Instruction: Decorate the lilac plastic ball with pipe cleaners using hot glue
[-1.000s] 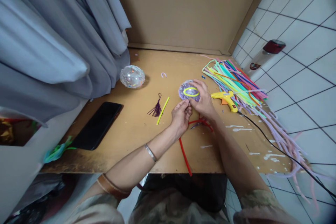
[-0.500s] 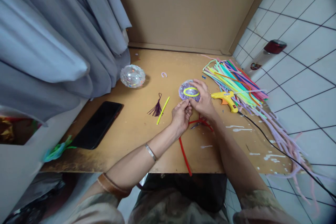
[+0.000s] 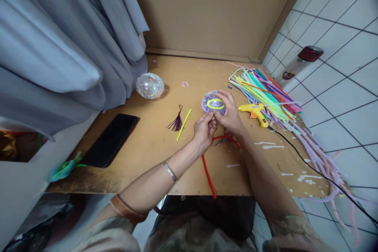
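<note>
A clear plastic ball trimmed with purple pipe cleaner, with a yellow pipe-cleaner oval on its face, is between my hands. My right hand curls over its right side, gripping it. At the ball's lower edge, the fingers of my left hand are pinched together; whatever is between the fingertips is too small to make out. Red pipe cleaners lie beneath my wrists, next to a partly hidden metal tool. A dark tassel and a short yellow pipe cleaner rest to the left of my hands.
A yellow glue gun with a black cord lies at the right, against a heap of coloured pipe cleaners. Another clear ball sits back left, near the grey curtain. A black phone lies front left.
</note>
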The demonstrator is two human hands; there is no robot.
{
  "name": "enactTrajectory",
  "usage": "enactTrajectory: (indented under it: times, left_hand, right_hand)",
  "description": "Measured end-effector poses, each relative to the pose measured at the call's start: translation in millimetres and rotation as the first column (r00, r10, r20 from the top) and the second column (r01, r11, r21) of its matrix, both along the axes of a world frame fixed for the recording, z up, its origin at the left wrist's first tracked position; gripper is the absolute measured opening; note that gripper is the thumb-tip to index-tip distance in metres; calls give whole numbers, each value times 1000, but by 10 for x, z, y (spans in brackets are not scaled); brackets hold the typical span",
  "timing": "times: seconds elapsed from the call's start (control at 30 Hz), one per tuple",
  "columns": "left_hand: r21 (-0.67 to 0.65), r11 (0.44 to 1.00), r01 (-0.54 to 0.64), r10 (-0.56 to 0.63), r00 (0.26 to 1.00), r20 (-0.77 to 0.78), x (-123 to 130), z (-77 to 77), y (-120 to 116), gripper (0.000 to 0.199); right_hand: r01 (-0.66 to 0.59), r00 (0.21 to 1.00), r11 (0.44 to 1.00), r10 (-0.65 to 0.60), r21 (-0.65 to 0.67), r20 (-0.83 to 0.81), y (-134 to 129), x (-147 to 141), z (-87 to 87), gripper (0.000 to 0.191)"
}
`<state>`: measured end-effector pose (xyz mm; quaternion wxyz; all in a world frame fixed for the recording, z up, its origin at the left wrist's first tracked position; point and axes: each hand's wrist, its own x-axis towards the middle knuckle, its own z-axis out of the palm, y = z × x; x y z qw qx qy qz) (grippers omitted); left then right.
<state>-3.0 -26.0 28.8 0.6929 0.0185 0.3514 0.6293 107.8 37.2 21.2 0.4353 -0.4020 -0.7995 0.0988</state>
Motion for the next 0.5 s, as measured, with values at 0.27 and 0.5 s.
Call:
enactTrajectory:
  times: [0.27,0.5]
  left_hand:
    - [8,1000,-5,5,1000,12,-2,-6,6,20]
    - [12,1000,-5,4,1000,28,-2,11,4,17]
  right_hand:
    - [-3,1000,1000,3,-17,0,-9,-2,11,53]
    - [-3,1000,1000,3,-7,9,-5,-1,13,53]
